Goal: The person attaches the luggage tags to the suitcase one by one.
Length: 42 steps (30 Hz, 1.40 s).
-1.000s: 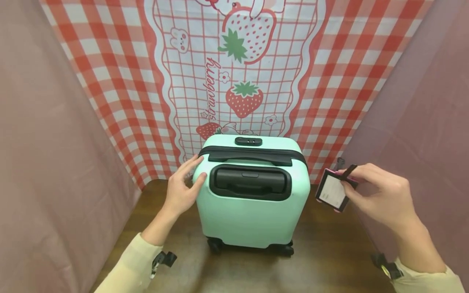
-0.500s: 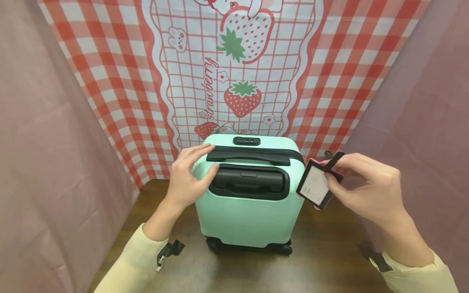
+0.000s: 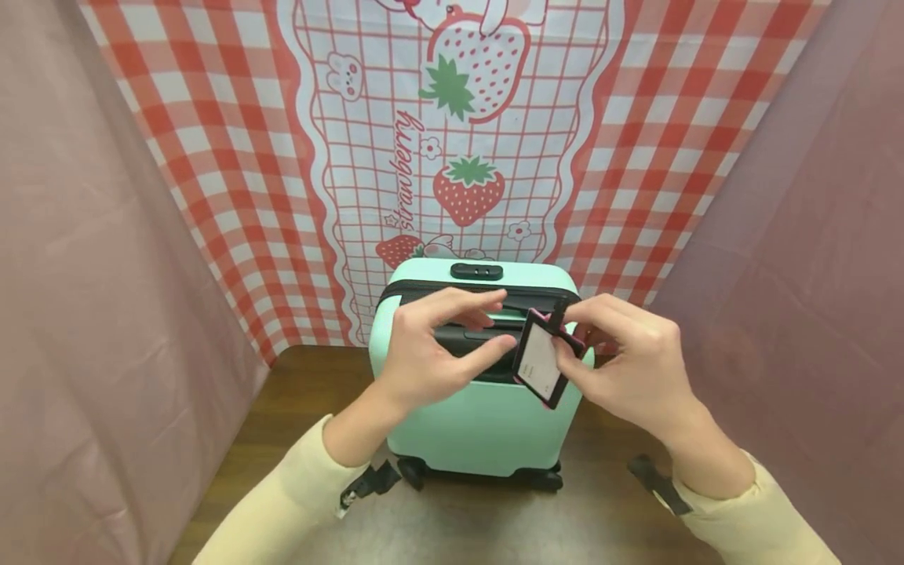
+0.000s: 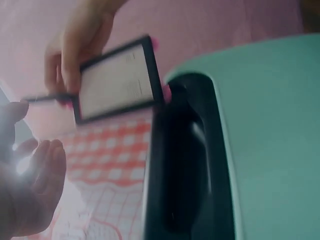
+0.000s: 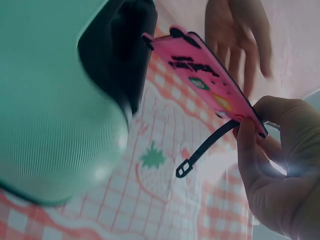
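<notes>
A luggage tag [image 3: 540, 365] with a white card in a black frame is pinched at its strap end by my right hand [image 3: 628, 361]. In the right wrist view its pink back [image 5: 200, 75] shows dark lettering, and a black strap [image 5: 212, 140] with a small buckle hangs from it. My left hand [image 3: 438, 341] is held beside the tag, fingers extended and thumb apart, with nothing in it. Both hands are above the mint-green suitcase [image 3: 480, 428], which stands upright. They partly cover its black carry handle and the recessed pull handle [image 3: 466, 337].
The suitcase stands on black wheels [image 3: 544, 479] on a brown wooden surface [image 3: 311, 392]. Behind it hangs a red-and-white checked strawberry cloth [image 3: 487, 196]. Pink curtains [image 3: 92, 275] close off both sides. A black combination lock [image 3: 476, 271] sits on the suitcase top.
My right hand has carried the luggage tag leftward from beside the suitcase to over its handle. My left hand has left the suitcase's left edge and moved right, close to the tag.
</notes>
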Tool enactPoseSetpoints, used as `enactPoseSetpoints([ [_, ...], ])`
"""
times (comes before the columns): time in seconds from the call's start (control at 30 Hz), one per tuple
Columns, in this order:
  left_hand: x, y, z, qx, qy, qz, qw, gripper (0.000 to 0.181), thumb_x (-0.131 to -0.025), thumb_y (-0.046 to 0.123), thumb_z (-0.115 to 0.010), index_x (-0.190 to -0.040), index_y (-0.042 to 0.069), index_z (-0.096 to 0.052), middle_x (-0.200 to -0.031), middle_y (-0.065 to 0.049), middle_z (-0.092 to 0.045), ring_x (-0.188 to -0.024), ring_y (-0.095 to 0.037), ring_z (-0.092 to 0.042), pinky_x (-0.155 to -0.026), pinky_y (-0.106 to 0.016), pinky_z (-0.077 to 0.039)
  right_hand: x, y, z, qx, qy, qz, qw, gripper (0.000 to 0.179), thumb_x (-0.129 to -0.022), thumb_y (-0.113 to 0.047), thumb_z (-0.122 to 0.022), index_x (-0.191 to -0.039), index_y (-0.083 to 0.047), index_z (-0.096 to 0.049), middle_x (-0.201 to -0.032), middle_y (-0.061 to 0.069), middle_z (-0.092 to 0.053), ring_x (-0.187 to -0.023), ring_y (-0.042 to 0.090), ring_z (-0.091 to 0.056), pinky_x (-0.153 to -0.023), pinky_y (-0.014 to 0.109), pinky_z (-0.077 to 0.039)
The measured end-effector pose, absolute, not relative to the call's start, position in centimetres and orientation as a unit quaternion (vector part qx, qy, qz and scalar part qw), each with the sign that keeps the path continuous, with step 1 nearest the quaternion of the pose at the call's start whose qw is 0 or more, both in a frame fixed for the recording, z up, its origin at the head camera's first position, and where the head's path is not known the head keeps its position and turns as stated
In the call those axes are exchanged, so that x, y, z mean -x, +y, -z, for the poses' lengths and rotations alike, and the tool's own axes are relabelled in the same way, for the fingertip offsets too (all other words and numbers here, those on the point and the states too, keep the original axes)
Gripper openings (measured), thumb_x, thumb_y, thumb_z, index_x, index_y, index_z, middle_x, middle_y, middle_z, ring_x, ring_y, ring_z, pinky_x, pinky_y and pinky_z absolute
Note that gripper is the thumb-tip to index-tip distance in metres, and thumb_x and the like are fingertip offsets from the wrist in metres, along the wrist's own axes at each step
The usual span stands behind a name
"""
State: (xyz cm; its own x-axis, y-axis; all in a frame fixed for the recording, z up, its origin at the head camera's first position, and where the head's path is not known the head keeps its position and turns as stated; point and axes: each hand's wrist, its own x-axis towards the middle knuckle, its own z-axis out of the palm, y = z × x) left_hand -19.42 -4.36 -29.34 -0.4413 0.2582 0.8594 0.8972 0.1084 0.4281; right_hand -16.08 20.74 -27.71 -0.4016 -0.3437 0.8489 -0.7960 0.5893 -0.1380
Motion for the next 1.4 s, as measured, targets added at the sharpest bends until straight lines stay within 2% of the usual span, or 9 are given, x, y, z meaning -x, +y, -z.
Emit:
enactPoseSetpoints([
  [0.2, 19.0, -2.1, 29.0, 0.449, -0.637, 0.554, 0.293, 0.041, -0.076, 0.000, -0.093, -0.114, -0.002, -0.080, -0.096, -0.014, -0.081, -0.075, -0.015, -0.078, -0.073, -0.025, -0.065, 16.3, 18.8, 28.7, -0.372, -0.793, -0.286, 0.389, 0.021, -0.082, -0.008, -0.081, -0.103, -0.007, -0.077, -0.094, 0.005, -0.076, -0.069, 0.011, -0.068, -0.070, 0.016, -0.060],
  [0.4, 19.0, -1.3, 29.2, 0.434, -0.627, 0.568, 0.309, 0.018, -0.083, -0.002, -0.086, -0.101, -0.001, -0.083, -0.089, -0.013, -0.080, -0.072, -0.015, -0.077, -0.070, -0.025, -0.065, 16.4, 18.0, 29.3, -0.355, -0.795, -0.288, 0.399, 0.021, -0.081, -0.007, -0.079, -0.102, -0.006, -0.075, -0.095, 0.005, -0.074, -0.065, 0.010, -0.064, -0.066, 0.015, -0.058],
  [0.67, 19.1, -1.4, 29.4, 0.413, -0.633, 0.578, 0.307, 0.016, -0.089, -0.002, -0.081, -0.105, -0.003, -0.082, -0.099, -0.017, -0.082, -0.082, -0.021, -0.081, -0.074, -0.027, -0.066, 16.7, 17.7, 29.9, -0.339, -0.792, -0.285, 0.420, 0.025, -0.078, -0.006, -0.082, -0.103, -0.002, -0.075, -0.097, 0.009, -0.070, -0.063, 0.011, -0.061, -0.063, 0.018, -0.059],
  [0.93, 19.2, -2.0, 29.5, 0.393, -0.632, 0.615, 0.259, 0.017, -0.093, -0.003, -0.077, -0.110, -0.006, -0.080, -0.107, -0.022, -0.080, -0.097, -0.028, -0.081, -0.079, -0.033, -0.067, 17.0, 17.6, 30.6, -0.359, -0.772, -0.288, 0.439, 0.026, -0.077, 0.000, -0.080, -0.102, -0.003, -0.077, -0.099, 0.010, -0.068, -0.063, 0.009, -0.058, -0.060, 0.020, -0.059],
  [1.0, 19.2, -2.1, 29.4, 0.389, -0.634, 0.617, 0.257, 0.016, -0.094, -0.003, -0.077, -0.109, -0.005, -0.080, -0.107, -0.022, -0.080, -0.099, -0.027, -0.081, -0.079, -0.033, -0.067, 17.0, 17.7, 30.7, -0.369, -0.764, -0.289, 0.444, 0.021, -0.082, -0.006, -0.080, -0.102, -0.003, -0.077, -0.100, 0.010, -0.069, -0.064, 0.009, -0.059, -0.059, 0.020, -0.059],
  [1.07, 19.3, -2.3, 29.4, 0.384, -0.636, 0.618, 0.256, 0.016, -0.094, -0.003, -0.077, -0.109, -0.005, -0.080, -0.108, -0.023, -0.080, -0.099, -0.026, -0.081, -0.079, -0.033, -0.067, 17.0, 17.8, 30.9, -0.376, -0.758, -0.290, 0.447, 0.019, -0.090, -0.018, -0.079, -0.102, -0.004, -0.077, -0.099, 0.010, -0.069, -0.064, 0.008, -0.059, -0.060, 0.019, -0.059],
  [1.2, 19.3, -2.5, 29.1, 0.378, -0.636, 0.625, 0.248, 0.016, -0.093, -0.004, -0.078, -0.109, -0.005, -0.079, -0.110, -0.023, -0.080, -0.098, -0.024, -0.081, -0.078, -0.035, -0.067, 17.0, 18.1, 31.2, -0.389, -0.734, -0.304, 0.466, 0.037, -0.100, -0.039, -0.070, -0.100, -0.003, -0.077, -0.094, 0.009, -0.069, -0.063, 0.007, -0.058, -0.061, 0.019, -0.057],
  [1.4, 19.3, -2.7, 28.7, 0.375, -0.639, 0.633, 0.224, 0.017, -0.093, -0.004, -0.077, -0.110, -0.005, -0.080, -0.111, -0.021, -0.080, -0.099, -0.016, -0.080, -0.079, -0.036, -0.067, 17.0, 18.4, 31.7, -0.419, -0.655, -0.344, 0.527, 0.039, -0.098, -0.033, -0.071, -0.090, 0.005, -0.075, -0.082, 0.017, -0.065, -0.067, 0.019, -0.053, -0.062, 0.028, -0.045],
])
